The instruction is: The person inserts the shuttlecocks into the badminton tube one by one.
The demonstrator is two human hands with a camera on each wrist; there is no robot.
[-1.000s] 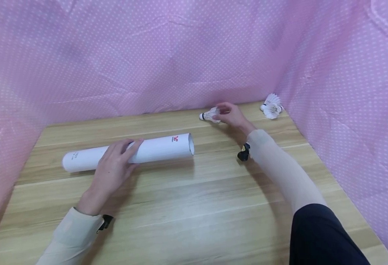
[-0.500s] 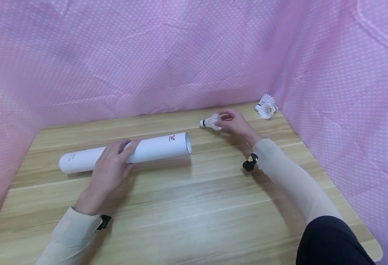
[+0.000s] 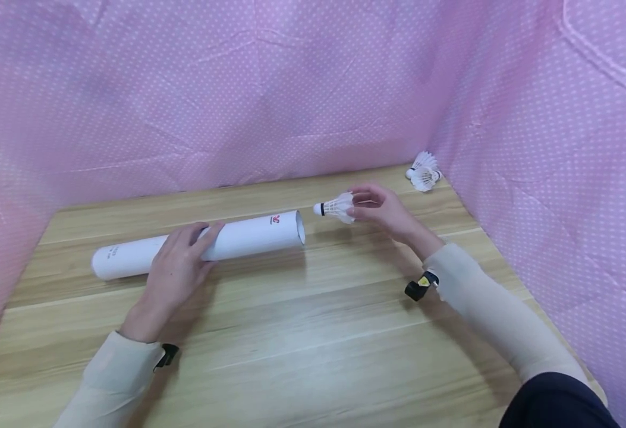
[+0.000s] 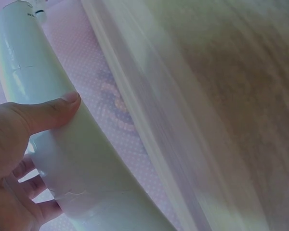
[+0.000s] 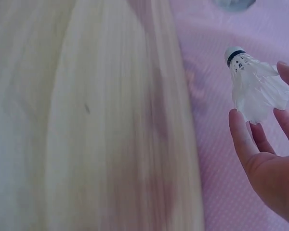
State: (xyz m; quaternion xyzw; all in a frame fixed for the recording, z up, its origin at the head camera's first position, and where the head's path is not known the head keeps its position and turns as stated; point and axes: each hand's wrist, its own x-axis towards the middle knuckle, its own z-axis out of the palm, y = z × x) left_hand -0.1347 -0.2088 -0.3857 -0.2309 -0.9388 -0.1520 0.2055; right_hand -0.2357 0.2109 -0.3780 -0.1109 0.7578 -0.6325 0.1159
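A long white shuttlecock tube (image 3: 254, 238) with a red logo lies left of centre, its open mouth facing right. My left hand (image 3: 179, 270) grips it around the middle; in the left wrist view the thumb (image 4: 58, 109) lies across the tube and the other fingers reach round its far side. Just right of the mouth, a white feather shuttlecock (image 3: 338, 207) is held above the table, cork pointing left toward the tube. My right hand (image 3: 382, 213) pinches the feather skirt's edge, and the right wrist view shows the fingertips spread around that rim (image 5: 260, 91).
Two more shuttlecocks (image 3: 424, 172) lie together at the back right corner of the wooden table (image 3: 291, 356). Pink dotted cloth (image 3: 238, 89) hangs along the back and both sides. Each wrist wears a small black camera (image 3: 418, 286).
My right hand has lifted the shuttlecock off the table and brought it forward, nearer the tube's mouth. The left hand keeps its grip on the tube. The head view has shifted slightly.
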